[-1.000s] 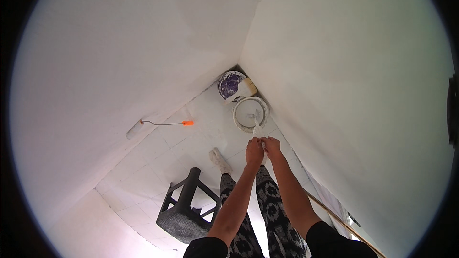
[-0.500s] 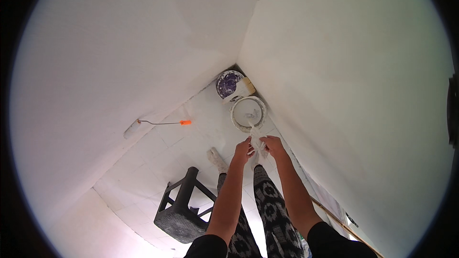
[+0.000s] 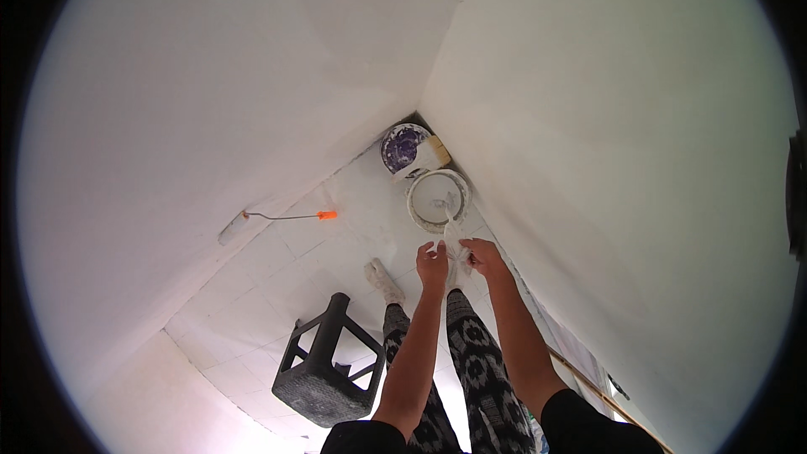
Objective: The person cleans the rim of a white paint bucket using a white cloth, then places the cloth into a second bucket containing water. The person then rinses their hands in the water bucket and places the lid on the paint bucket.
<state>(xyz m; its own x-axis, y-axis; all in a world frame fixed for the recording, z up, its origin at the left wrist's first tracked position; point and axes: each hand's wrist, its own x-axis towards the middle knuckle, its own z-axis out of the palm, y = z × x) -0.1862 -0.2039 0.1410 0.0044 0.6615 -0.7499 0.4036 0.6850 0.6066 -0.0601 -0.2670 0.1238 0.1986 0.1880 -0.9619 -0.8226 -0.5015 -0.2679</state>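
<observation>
A whitish, crumpled plastic bag (image 3: 455, 235) hangs in front of me, its far end over the white bucket (image 3: 412, 204). My right hand (image 3: 482, 256) is closed on the bag's right side. My left hand (image 3: 431, 264) is beside the bag's left edge, thumb and fingers slightly apart, with nothing visible between them. White material coats the bucket's rim, and a pale grey lump shows within its mouth.
Behind the bucket, in the corner, stands a purple-and-white tub (image 3: 402, 147) with a yellowish block (image 3: 438, 150) at its side. A paint roller (image 3: 282, 217) with an orange handle leans at the left wall. A black plastic stool (image 3: 318, 391) is near my left leg.
My left hand has come off the bag and turned, its fingers now apart. The bag's far end has shifted slightly right, while my right hand keeps its grip.
</observation>
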